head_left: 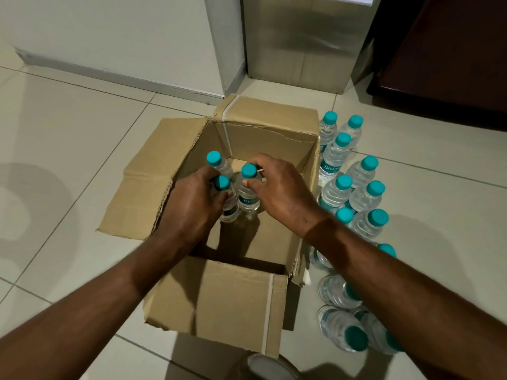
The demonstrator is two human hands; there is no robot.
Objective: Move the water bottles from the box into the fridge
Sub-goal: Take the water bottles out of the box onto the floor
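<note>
An open cardboard box (pixel 263 130) stands on the tiled floor. Inside it my left hand (pixel 192 204) grips two small clear water bottles with teal caps, one cap (pixel 214 158) above my fingers, the other (pixel 222 183) between them. My right hand (pixel 279 193) grips a third bottle (pixel 248 198) just below its teal cap. All three bottles are upright above the box's bottom. Several more teal-capped bottles (pixel 365 193) stand on the floor to the right of the box, and a few lie on their sides (pixel 343 330) under my right forearm.
A steel-fronted fridge (pixel 299 42) stands closed behind the box, with a white wall and skirting to its left. Dark wooden furniture (pixel 444 58) is at the upper right. The box flaps spread left (pixel 148 176) and toward me (pixel 219 305). A foot (pixel 269 366) shows at the bottom.
</note>
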